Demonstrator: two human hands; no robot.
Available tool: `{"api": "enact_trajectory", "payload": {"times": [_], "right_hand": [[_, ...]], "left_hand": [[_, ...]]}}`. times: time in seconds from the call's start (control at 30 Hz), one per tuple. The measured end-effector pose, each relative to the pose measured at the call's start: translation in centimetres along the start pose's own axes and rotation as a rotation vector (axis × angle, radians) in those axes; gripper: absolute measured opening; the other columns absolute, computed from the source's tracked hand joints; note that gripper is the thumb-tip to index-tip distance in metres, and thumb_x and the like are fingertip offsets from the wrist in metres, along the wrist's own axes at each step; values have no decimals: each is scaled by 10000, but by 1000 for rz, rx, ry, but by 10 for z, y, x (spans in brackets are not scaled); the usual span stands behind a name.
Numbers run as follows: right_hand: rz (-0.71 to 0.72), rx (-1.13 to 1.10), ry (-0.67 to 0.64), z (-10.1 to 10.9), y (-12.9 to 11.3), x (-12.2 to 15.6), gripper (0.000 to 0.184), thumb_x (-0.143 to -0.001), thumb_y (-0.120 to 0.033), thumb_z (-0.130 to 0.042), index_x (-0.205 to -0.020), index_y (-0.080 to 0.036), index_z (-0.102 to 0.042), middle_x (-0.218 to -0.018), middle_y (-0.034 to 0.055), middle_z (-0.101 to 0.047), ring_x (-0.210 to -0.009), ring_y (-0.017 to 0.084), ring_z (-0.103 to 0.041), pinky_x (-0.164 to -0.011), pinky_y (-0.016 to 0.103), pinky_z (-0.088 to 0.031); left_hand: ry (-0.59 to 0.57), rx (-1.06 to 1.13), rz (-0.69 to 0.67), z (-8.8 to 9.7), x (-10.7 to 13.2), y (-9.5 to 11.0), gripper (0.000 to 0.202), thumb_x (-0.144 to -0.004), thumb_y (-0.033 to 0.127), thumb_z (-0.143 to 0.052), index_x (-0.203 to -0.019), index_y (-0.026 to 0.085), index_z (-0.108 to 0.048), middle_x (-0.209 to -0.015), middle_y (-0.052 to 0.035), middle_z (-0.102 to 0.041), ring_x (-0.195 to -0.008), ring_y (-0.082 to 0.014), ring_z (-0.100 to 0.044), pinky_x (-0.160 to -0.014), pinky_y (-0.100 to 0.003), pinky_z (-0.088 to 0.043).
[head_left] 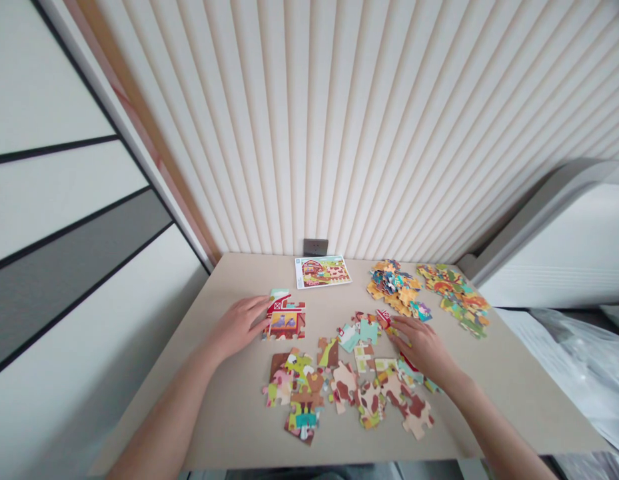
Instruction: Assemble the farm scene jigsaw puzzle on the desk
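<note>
My left hand (243,327) lies at the left side of a small joined puzzle section (285,325) with a red barn. Its fingers are stretched out and the tips touch the section's edge. My right hand (420,343) is over the right end of the loose pieces, its fingertips closed on a red puzzle piece (384,319) with a white lattice. Below and between the hands, loose puzzle pieces (344,383) with brown-and-white cow patches, green and pink lie spread out. Some pieces under my right hand are partly hidden.
The picture card (323,272) of a farm scene lies at the back near the wall socket (316,247). Two more piles, an orange-and-blue pile (393,287) and a green-and-orange pile (456,297), are at the back right of the table (229,413).
</note>
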State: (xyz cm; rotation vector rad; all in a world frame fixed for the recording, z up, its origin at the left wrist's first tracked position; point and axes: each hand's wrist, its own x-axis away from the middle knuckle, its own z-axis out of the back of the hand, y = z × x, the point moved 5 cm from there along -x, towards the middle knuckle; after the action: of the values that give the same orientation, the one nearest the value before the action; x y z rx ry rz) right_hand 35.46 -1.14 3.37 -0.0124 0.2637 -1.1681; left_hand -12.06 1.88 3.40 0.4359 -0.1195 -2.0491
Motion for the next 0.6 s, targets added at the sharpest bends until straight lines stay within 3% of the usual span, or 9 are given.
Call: {"api": "enact_trajectory", "payload": {"times": [0.1, 0.23, 0.3, 0.4, 0.6], "right_hand": [[-9, -24, 45, 11, -13, 4, 349, -1038, -374, -471, -1268, -280, -716, -1325, 125, -695, -1210, 309, -661, -1037, 510, -535], [97, -106, 5, 15, -64, -4, 319, -1036, -357, -518, -1293, -280, -691, -1344, 118, -673, -1249, 289, -626, -1070, 489, -506], [149, -114, -36, 11, -89, -13, 317, -1024, -371, -564, -1305, -283, -679, -1345, 119, -670, -1268, 295, -605, -1092, 504, -476], [187, -88, -61, 3, -109, -25, 350, -974, -406, -658, -1298, -276, -681, -1375, 134, -651, -1294, 327, -577, -1102, 544, -436], [245, -60, -103, 0, -111, -38, 381, -942, -363, -697, -1313, -279, -676, -1331, 131, -671, -1250, 317, -591, -1077, 501, -426]], "left_hand": [[8, -33, -18, 16, 19, 24, 411, -1038, 467, -511, -1381, 280, -639, -1396, -68, -653, -1265, -253, -616, -1140, -455, -455], [-53, -6, -59, 19, 53, 60, 404, -1039, 411, -523, -1422, 305, -596, -1430, -48, -628, -1299, -233, -593, -1116, -405, -489], [-51, -18, -59, 14, 68, 68, 419, -1035, 378, -531, -1445, 303, -575, -1455, -43, -610, -1327, -234, -573, -1139, -407, -476], [-3, -56, -18, 6, 83, 63, 424, -1026, 363, -542, -1441, 286, -580, -1465, -51, -602, -1334, -243, -569, -1141, -425, -482], [76, -70, 31, -6, 96, 43, 450, -1012, 383, -556, -1449, 279, -580, -1448, -71, -613, -1338, -262, -570, -1140, -450, -490]]}}
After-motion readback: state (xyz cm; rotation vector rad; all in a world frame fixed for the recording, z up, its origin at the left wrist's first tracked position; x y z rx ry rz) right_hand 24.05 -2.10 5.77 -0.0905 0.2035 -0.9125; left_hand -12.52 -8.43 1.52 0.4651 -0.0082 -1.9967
